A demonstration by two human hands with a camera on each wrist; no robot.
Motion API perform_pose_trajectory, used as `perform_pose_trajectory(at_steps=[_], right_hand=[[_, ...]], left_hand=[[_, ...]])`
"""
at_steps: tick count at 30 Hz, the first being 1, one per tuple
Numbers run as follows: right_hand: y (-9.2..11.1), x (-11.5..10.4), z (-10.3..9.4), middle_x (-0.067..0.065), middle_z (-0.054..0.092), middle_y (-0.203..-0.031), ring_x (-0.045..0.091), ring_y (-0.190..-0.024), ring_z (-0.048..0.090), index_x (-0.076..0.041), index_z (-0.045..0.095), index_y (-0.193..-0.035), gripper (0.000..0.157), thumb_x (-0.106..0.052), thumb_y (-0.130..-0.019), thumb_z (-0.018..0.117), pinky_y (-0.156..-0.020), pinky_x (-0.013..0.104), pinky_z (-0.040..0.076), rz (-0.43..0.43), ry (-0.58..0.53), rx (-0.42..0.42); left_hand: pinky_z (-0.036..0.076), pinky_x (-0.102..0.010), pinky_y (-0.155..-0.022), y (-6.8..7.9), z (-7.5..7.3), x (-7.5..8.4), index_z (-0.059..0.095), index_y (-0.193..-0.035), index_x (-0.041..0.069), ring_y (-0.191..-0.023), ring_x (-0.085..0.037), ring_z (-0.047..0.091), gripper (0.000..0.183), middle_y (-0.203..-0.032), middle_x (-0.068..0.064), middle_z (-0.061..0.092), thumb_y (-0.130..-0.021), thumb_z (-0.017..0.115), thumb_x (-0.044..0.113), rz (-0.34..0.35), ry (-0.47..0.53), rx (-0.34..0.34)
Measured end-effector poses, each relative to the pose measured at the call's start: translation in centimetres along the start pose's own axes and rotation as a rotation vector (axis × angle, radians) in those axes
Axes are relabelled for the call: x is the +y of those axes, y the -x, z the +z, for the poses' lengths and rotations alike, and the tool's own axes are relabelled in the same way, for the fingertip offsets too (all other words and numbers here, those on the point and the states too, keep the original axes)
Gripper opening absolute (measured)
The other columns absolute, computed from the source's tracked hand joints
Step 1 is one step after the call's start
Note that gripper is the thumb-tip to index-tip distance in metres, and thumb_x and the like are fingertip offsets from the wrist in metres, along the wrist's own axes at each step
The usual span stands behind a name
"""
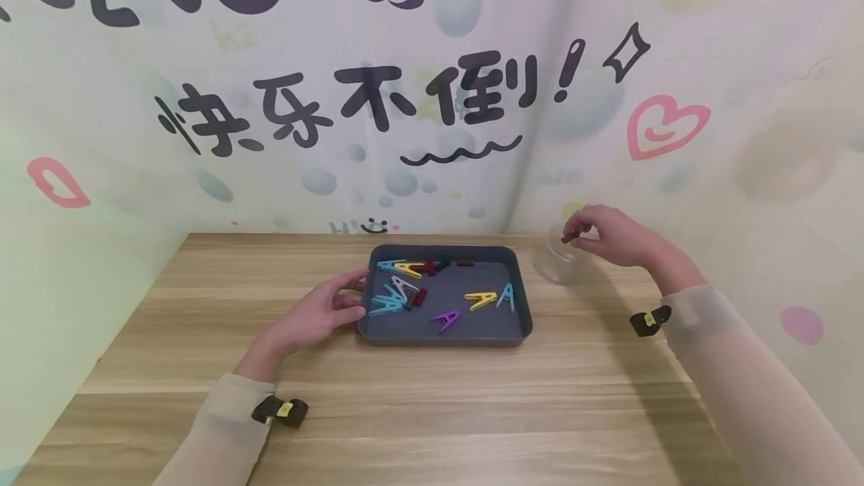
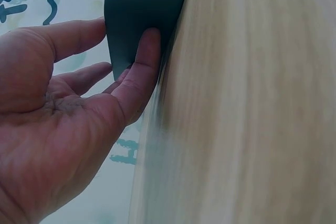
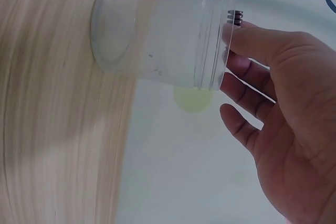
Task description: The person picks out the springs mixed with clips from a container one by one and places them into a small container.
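Observation:
A grey tray [image 1: 445, 339] lies on the wooden table with clothespins in it: yellow [image 1: 481, 299], purple [image 1: 445, 319], blue [image 1: 506, 297] and white ones. My left hand [image 1: 320, 310] is at the tray's left end; its fingertips touch the outer wall [image 2: 142, 3] in the left wrist view. Over the mouth of a clear jar [image 3: 163, 35], my right hand [image 1: 616, 237] pinches a small brown ribbed claw clip [image 3: 235, 17] between thumb and fingers. The jar stands upright right of the tray, and its inside shows no clips.
Small dark red clips [image 1: 420, 297] and another brown ribbed clip [image 1: 466, 262] also lie in the tray. A printed cloth wall [image 1: 378, 186] rises right behind the table's back edge. Bare wood table [image 1: 432, 403] stretches in front of the tray.

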State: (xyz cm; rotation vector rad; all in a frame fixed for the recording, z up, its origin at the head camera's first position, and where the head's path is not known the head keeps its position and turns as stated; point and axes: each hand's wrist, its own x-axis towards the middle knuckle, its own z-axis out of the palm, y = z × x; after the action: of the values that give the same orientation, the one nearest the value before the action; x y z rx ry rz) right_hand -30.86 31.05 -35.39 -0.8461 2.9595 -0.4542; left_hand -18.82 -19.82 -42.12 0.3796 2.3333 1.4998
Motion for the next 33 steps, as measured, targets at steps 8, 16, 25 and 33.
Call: perform_pose_trajectory(at_steps=[8,16,25,33], right_hand=[[0.0,-0.2,0.1,0.003,0.06,-0.109,0.023,-0.103,0.053,-0.017,0.062,-0.118,0.038,-0.016,-0.082,0.075,-0.089,0.045,0.05,0.022,0.042,0.01],[-0.1,-0.9,-0.3,0.005,0.06,-0.114,0.024,-0.107,0.052,-0.016,0.061,-0.121,0.042,-0.018,-0.081,0.076,-0.091,0.046,0.049,0.006,0.026,0.033],[-0.6,-2.9,-0.9,0.004,0.061,-0.114,0.024,-0.107,0.053,-0.019,0.061,-0.12,0.041,-0.019,-0.082,0.076,-0.092,0.046,0.048,-0.054,0.029,0.051],[-1.6,-5.1,-0.6,-0.003,0.061,-0.113,0.019,-0.108,0.052,-0.02,0.062,-0.12,0.04,-0.021,-0.082,0.075,-0.094,0.043,0.048,-0.085,0.049,0.027]], left_hand=[[0.052,-0.036,-0.096,0.0,0.1,0.1,0.025,-0.151,0.015,-0.121,-0.031,0.053,0.066,-0.143,-0.014,0.042,-0.094,0.058,0.011,0.0,-0.002,0.003],[0.052,-0.036,-0.095,0.0,0.1,0.0,0.025,-0.151,0.015,-0.122,-0.031,0.053,0.066,-0.143,-0.014,0.041,-0.094,0.058,0.011,-0.004,0.001,0.001],[0.052,-0.036,-0.096,-0.1,-0.1,-0.3,0.026,-0.151,0.016,-0.122,-0.031,0.053,0.066,-0.143,-0.012,0.042,-0.094,0.059,0.012,0.0,-0.004,0.003],[0.051,-0.037,-0.096,0.0,-0.1,0.0,0.026,-0.151,0.015,-0.123,-0.032,0.052,0.067,-0.144,-0.013,0.041,-0.094,0.059,0.012,0.001,-0.001,0.004]])
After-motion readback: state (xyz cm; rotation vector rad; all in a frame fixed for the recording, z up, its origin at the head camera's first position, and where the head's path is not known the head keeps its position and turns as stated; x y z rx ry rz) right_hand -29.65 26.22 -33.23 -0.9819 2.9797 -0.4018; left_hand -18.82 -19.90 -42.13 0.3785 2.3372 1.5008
